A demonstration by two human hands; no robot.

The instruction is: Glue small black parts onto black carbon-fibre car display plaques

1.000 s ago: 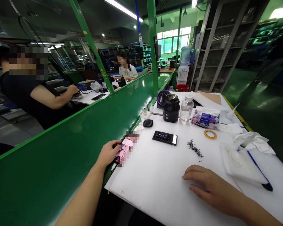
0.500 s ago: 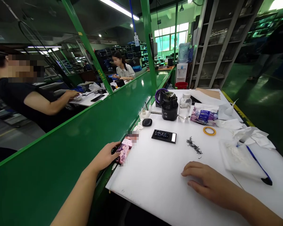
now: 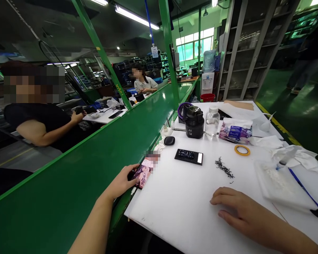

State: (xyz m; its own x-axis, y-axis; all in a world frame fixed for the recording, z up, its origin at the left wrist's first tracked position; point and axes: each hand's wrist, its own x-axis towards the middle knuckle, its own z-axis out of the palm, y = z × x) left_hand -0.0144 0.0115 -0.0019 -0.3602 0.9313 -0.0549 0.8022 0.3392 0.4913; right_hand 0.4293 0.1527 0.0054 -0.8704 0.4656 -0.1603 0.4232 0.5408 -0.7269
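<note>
My left hand [image 3: 124, 182] grips the near-left side of a smartphone [image 3: 142, 175], its thumb on the lit screen and its other fingers partly hidden along the far side. The phone shows a pink, anime-like picture and leans by the green partition at the table's left edge. Resting on the white table, my right hand [image 3: 240, 208] is open and holds nothing, with loosely bent fingers. Beyond its fingertips lies a small pile of thin black pieces [image 3: 224, 168]. A black textured rectangular case [image 3: 188, 156] with a white label lies between the phone and that pile.
Toward the back stand a black jug [image 3: 194, 123], a clear bottle [image 3: 212, 121] and a tissue pack [image 3: 235, 130]. Yellow tape [image 3: 242, 150], a white tray [image 3: 283, 185] and a blue-handled brush [image 3: 307, 194] are at right. The green partition [image 3: 76, 176] borders the left; co-workers sit beyond.
The view has shifted slightly, so the table appears lower and farther right. My hands keep their places. The nearer co-worker's hands have come up off their table, around something dark.
</note>
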